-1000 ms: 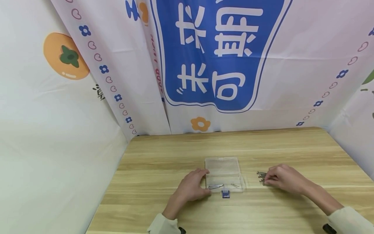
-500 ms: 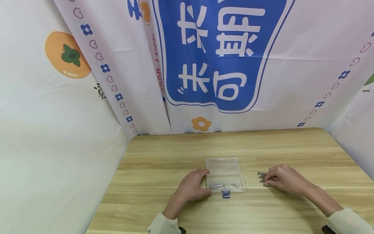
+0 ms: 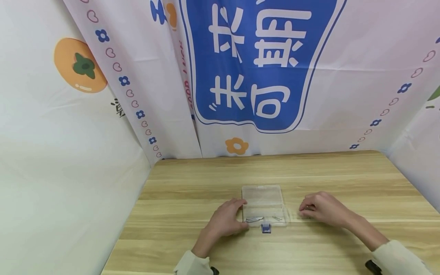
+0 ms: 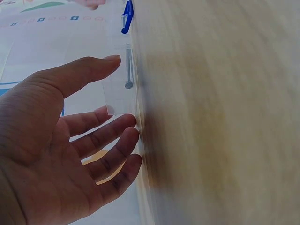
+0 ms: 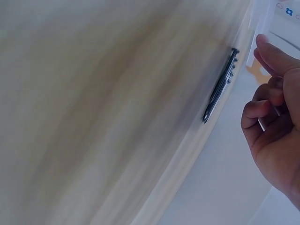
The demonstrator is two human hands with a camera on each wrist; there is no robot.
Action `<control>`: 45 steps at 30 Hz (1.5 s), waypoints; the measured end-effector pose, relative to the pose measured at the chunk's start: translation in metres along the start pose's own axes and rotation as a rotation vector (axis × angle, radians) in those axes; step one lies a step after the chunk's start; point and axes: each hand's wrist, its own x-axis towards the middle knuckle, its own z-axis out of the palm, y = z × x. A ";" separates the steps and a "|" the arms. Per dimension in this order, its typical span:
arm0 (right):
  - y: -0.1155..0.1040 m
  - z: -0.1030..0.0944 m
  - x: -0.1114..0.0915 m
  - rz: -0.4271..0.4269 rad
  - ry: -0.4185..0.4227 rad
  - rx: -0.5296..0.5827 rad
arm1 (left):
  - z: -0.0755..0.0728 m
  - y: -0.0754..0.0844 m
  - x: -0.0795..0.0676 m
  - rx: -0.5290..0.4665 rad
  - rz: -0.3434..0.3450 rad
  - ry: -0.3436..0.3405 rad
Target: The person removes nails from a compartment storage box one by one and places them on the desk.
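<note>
A clear plastic box (image 3: 262,195) lies with its lid folded back and a blue latch (image 3: 266,228) at its front. Long nails (image 3: 253,219) are in its left part, and small thin pieces (image 3: 277,218) in its right. My left hand (image 3: 225,217) rests at the box's left side, fingers spread and loosely bent, thumb near the front corner. To the right of the box, my right hand (image 3: 323,208) has its thumb against the forefinger and the others curled; I cannot tell whether a nail is pinched there. Loose dark nails (image 5: 220,86) lie on the table beside it, mostly hidden from the head view.
The wooden table (image 3: 185,179) meets a white printed cloth (image 3: 343,99) at its back edge. More white cloth (image 3: 68,172) hangs along the left side.
My right hand has moved a little left towards the box, and now covers the loose nails in the head view. The left hand and the box stay where they were.
</note>
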 end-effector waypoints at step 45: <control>-0.062 0.052 0.076 -0.064 -0.089 0.098 | 0.000 0.001 0.002 0.001 -0.002 0.007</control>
